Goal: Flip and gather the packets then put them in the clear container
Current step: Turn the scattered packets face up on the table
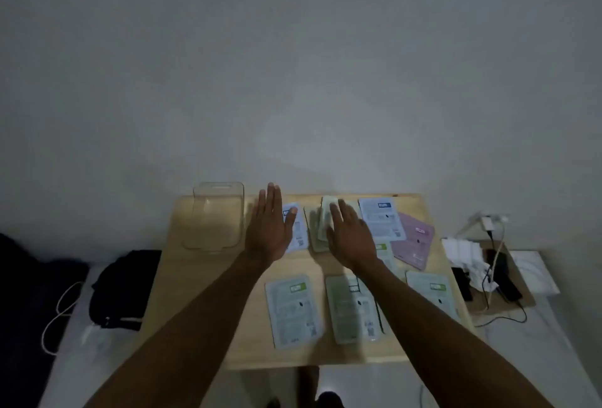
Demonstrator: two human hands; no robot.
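Note:
Several flat packets lie printed side up on a small wooden table [208,319]. A clear container [215,215] stands at the table's back left. My left hand [270,228] hovers flat, fingers apart, over a pale blue packet [298,231]. My right hand [350,235] reaches to a pale green packet [325,215] at the back middle, which is blurred and lifted at one edge by my fingers. A blue packet [382,218] and a pink packet [413,241] lie at the back right. Three greenish packets [293,310] [353,310] [433,290] lie in the front row.
A black bag [123,287] and a white cable [62,310] lie left of the table. On the right a cardboard tray [508,306] holds white cloth, dark devices and chargers with cables. A plain wall stands behind the table.

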